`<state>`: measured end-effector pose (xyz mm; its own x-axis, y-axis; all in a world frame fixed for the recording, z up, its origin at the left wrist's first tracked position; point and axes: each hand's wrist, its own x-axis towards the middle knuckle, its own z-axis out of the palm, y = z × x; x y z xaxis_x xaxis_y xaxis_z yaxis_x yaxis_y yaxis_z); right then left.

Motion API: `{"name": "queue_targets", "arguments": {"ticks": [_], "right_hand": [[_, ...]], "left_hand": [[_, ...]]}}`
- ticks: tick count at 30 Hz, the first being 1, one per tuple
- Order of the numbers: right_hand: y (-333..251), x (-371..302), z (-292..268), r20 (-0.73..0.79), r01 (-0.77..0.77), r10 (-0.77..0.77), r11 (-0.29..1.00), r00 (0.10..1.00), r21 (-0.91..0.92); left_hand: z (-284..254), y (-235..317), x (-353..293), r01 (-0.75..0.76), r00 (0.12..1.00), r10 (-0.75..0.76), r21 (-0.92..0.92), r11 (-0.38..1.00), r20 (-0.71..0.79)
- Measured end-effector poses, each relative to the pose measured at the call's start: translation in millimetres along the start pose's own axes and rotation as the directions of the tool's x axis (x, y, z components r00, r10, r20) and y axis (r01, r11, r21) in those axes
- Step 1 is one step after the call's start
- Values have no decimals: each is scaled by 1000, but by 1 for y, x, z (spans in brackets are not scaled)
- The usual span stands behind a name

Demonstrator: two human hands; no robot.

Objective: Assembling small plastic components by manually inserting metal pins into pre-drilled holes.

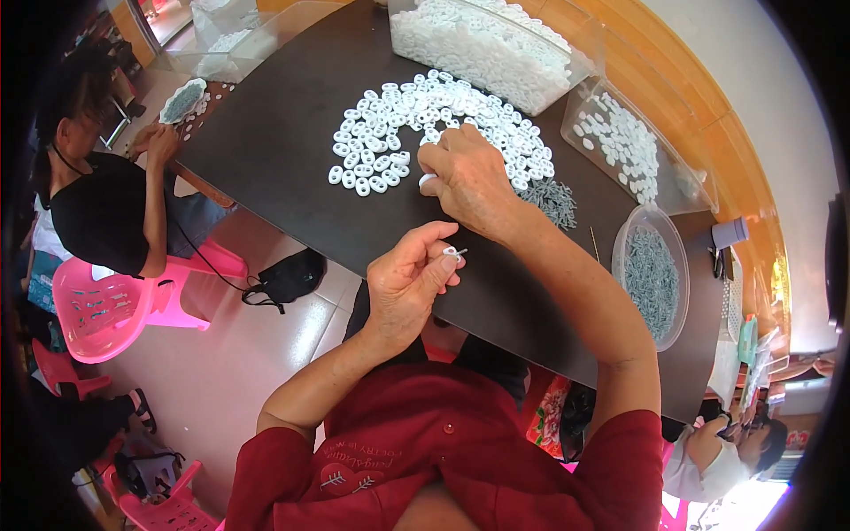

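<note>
My left hand pinches a small white plastic oval piece between thumb and fingers, above the table's near edge. A thin grey pin sticks out of that piece. My right hand is curled over the near side of a spread of white two-holed oval pieces. One white piece shows at its curled fingers; the fingertips are partly hidden. Beside my right wrist lies a heap of loose grey pins.
A clear bin of white pieces stands at the back, with a shallower bin to its right. A round tub of grey pins sits near my right forearm. At the left, another person works beside a pink chair.
</note>
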<state>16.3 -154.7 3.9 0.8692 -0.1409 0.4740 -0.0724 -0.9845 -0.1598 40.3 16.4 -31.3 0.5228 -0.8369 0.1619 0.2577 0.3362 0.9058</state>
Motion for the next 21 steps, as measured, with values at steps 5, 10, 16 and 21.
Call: {"name": "queue_targets", "arguments": {"ticks": [5, 10, 16, 21], "right_hand": [[0, -20, -10, 31, -144, 140, 958, 990, 248], [-9, -54, -49, 253, -523, 536, 442, 806, 729], [-28, -87, -67, 365, -533, 652, 72, 664, 843], [-42, -95, -65, 290, -474, 711, 68, 640, 878]], "left_hand": [[1, 3, 1, 0, 1000, -1, 99, 995, 14], [5, 8, 3, 85, 996, -85, -7, 996, -18], [17, 14, 4, 121, 992, -123, -81, 989, -25], [27, 13, 1, 129, 988, -134, -71, 989, -70]]}}
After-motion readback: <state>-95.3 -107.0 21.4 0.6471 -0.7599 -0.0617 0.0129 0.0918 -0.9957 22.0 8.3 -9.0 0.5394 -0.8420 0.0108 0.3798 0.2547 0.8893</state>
